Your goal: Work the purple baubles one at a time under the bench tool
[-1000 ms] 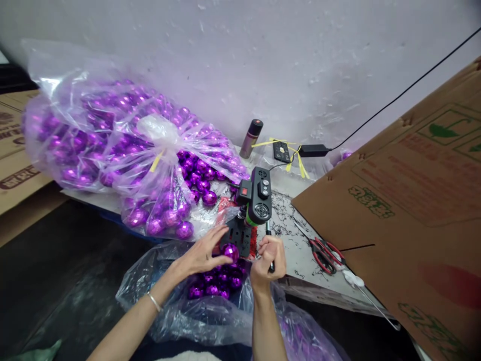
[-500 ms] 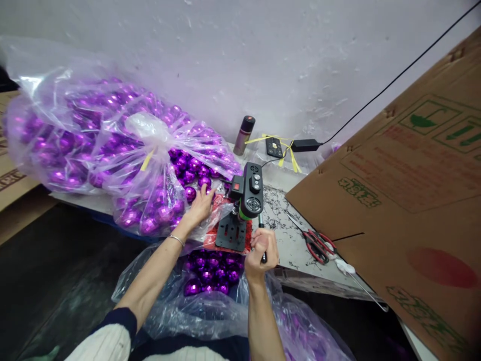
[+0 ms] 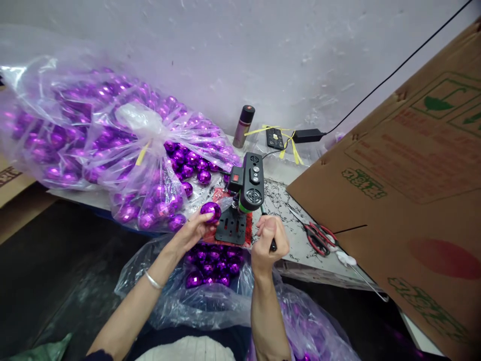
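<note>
"What are we holding in our left hand (image 3: 194,230)?"

"We are pinching one shiny, faceted purple ball (image 3: 211,212) between thumb and fingers; we are keeping it just beside the black base plate (image 3: 230,229), on our left; a silver bangle (image 3: 153,280) is circling that wrist."

"And our right hand (image 3: 268,241)?"

"We are closing it in a fist round the lever (image 3: 273,245) of the black machine (image 3: 252,176); the machine's head is standing over the far part of the plate, and a red mat (image 3: 248,228) is showing beneath."

"Where are we seeing more balls?"

"We are seeing a cluster (image 3: 208,271) in the open clear bag (image 3: 210,303) below the table's near edge; loose balls (image 3: 204,177) are lying on the table (image 3: 286,175), between the machine and the big tied bag (image 3: 140,120); that bag is bulging with others of the same purple."

"What are we noticing farther off?"

"A spray can (image 3: 244,126) is standing near the wall (image 3: 210,60); a black adapter (image 3: 308,135) is lying to its right, with yellow ribbons (image 3: 295,153) between; on our right, red-and-black scissors (image 3: 319,239) are lying open near the brown carton (image 3: 376,220), and dark shreds (image 3: 276,200) are littering the tabletop."
</note>
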`<state>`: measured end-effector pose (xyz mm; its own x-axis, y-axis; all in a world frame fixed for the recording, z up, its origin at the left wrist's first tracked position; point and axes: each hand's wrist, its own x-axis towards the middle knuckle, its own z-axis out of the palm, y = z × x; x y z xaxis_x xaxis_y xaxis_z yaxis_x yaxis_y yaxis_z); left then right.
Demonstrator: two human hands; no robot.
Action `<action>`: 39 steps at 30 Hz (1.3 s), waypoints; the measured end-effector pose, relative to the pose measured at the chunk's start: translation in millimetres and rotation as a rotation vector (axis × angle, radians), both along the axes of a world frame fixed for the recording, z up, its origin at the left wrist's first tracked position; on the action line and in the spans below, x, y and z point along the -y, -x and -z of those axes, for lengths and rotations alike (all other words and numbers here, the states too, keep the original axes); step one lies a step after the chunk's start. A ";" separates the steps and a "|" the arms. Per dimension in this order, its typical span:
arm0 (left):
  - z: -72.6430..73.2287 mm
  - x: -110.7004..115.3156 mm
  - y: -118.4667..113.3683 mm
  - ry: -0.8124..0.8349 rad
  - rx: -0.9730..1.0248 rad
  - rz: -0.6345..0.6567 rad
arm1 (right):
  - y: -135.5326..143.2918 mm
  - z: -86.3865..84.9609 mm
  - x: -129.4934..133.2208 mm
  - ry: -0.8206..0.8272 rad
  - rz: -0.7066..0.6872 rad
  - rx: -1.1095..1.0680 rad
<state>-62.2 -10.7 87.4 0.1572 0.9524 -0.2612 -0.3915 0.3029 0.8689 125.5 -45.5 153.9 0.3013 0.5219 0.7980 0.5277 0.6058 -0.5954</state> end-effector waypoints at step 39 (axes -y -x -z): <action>61.7 -20.4 -39.5 -0.810 -0.969 0.106 | -1.5 9.2 9.0 -0.003 0.040 0.112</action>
<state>-22.7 9.8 25.6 0.3138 0.8873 0.3380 0.5004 -0.4570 0.7353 127.0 -54.5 144.8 0.2307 0.5090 0.8293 0.6144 0.5847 -0.5298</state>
